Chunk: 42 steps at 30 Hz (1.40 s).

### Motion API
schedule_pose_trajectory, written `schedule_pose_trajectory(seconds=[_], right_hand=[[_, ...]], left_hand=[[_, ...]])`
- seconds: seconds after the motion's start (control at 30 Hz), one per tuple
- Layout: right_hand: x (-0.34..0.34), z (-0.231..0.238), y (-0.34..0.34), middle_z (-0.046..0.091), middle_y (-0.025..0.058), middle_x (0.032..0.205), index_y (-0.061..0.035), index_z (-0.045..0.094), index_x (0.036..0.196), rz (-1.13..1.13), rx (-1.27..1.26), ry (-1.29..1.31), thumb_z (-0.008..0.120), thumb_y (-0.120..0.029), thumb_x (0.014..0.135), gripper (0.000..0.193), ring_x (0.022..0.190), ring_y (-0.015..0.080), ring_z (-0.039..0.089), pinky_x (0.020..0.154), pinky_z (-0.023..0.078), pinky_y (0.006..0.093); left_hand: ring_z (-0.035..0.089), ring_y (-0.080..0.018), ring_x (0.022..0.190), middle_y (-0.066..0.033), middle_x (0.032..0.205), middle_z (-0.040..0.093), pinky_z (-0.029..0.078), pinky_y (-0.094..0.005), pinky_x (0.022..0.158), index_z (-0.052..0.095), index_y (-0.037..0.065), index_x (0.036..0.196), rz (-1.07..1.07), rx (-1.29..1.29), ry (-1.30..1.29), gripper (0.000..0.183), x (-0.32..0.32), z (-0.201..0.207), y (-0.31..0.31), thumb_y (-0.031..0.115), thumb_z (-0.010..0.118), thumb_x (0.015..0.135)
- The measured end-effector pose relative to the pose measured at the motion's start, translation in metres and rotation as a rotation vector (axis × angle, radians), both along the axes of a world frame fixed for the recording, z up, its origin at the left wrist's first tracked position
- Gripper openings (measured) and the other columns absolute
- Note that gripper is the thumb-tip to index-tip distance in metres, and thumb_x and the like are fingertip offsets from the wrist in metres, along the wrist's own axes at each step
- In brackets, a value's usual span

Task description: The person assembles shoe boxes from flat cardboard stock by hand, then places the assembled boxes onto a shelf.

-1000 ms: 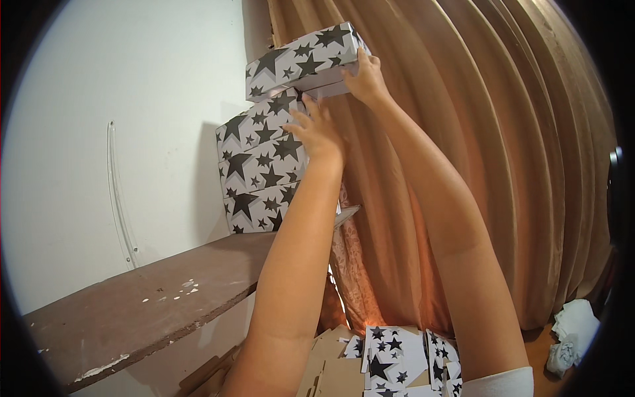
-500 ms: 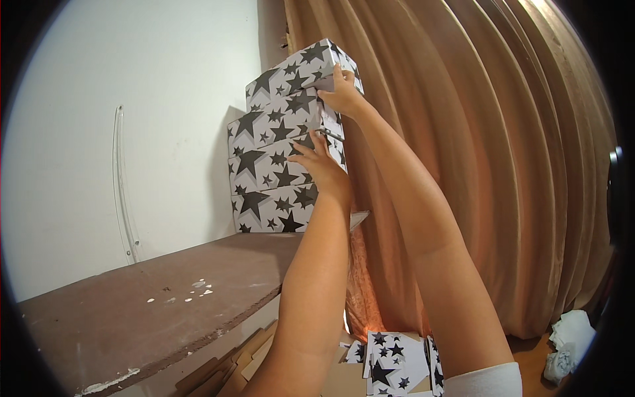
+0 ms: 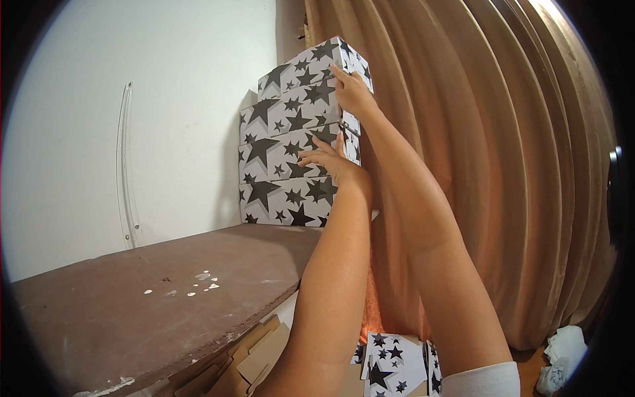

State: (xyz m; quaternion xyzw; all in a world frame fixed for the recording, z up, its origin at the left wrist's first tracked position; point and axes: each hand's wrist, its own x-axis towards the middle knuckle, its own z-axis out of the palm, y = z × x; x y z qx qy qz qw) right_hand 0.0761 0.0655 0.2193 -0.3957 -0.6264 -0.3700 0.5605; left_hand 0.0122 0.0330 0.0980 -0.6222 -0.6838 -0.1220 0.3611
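Note:
A stack of several white cardboard boxes (image 3: 278,119) printed with black and grey stars rises against the wall. The top box (image 3: 311,61) sits a little further right than those beneath it. My right hand (image 3: 356,96) is at the right corner of the upper boxes, index finger stretched along the top one; some of its fingers are hidden. Lower down, my left hand (image 3: 338,165) rests with spread fingers against the front of the third box (image 3: 264,153). Neither hand is wrapped round a box. The bottom box (image 3: 271,200) stands on a brown shelf (image 3: 145,317).
A brown curtain (image 3: 463,132) hangs along the right. Below, folded brown cardboard (image 3: 254,357) and a star-printed cardboard piece (image 3: 400,367) lie near my forearms. White crumpled material (image 3: 562,357) is at lower right. Paint flecks (image 3: 202,284) dot the shelf.
The view has shifted, so the stack appears further right. A pale gap at the upper boxes' right corner no longer shows. My right hand has moved slightly down along that corner.

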Motion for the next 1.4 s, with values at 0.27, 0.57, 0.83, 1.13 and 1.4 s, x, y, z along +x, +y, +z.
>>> schedule_pose_trajectory(seconds=[0.27,0.57,0.83,1.13,1.4], right_hand=[[0.014,-0.001,-0.002,0.058,0.0196,0.101,-0.0147,0.051,0.123,-0.070,0.110,-0.022,0.042,-0.020,0.091,0.034,0.096,0.0336,0.056,0.084,0.042,0.0366],[0.027,-0.004,0.002,0.055,0.0158,0.119,-0.0162,0.047,0.127,0.108,0.045,0.050,0.042,-0.022,0.093,0.036,0.108,0.0248,0.054,0.091,0.039,0.0293],[0.013,-0.002,0.019,0.057,0.0154,0.116,-0.0114,0.045,0.129,0.212,0.006,-0.001,0.041,-0.021,0.094,0.037,0.108,0.0185,0.052,0.093,0.035,0.0251],[0.009,0.004,0.036,0.048,0.0218,0.120,-0.0165,0.036,0.135,0.249,-0.004,-0.093,0.042,-0.027,0.089,0.047,0.116,0.0358,0.043,0.099,0.031,0.0342],[0.011,-0.001,0.015,0.030,0.0255,0.135,0.0046,0.022,0.136,0.186,-0.188,0.061,0.052,-0.026,0.083,0.068,0.125,0.0341,0.033,0.102,0.029,0.0338]], left_hand=[[0.042,-0.0431,0.116,-0.0149,0.147,0.010,0.043,-0.0523,0.079,-0.016,0.017,0.140,-0.016,-0.055,0.006,0.102,0.002,0.005,0.004,0.032,0.063,0.077],[0.046,-0.0401,0.113,-0.0133,0.147,0.015,0.045,-0.0497,0.079,-0.014,0.015,0.141,-0.036,-0.035,-0.006,0.104,0.004,0.004,-0.007,0.034,0.064,0.075],[0.048,-0.0428,0.110,-0.0134,0.146,0.018,0.044,-0.0513,0.078,-0.013,0.014,0.141,-0.003,-0.011,0.002,0.091,0.007,0.001,0.004,0.039,0.052,0.083],[0.045,-0.0456,0.111,-0.0154,0.147,0.014,0.044,-0.0543,0.076,0.004,0.012,0.143,-0.088,-0.028,0.013,0.078,0.010,0.000,0.001,0.042,0.046,0.084],[0.036,-0.0422,0.122,-0.0093,0.149,0.002,0.045,-0.0563,0.072,0.010,0.015,0.143,-0.105,-0.064,-0.051,0.078,0.007,0.001,-0.009,0.042,0.051,0.082]])
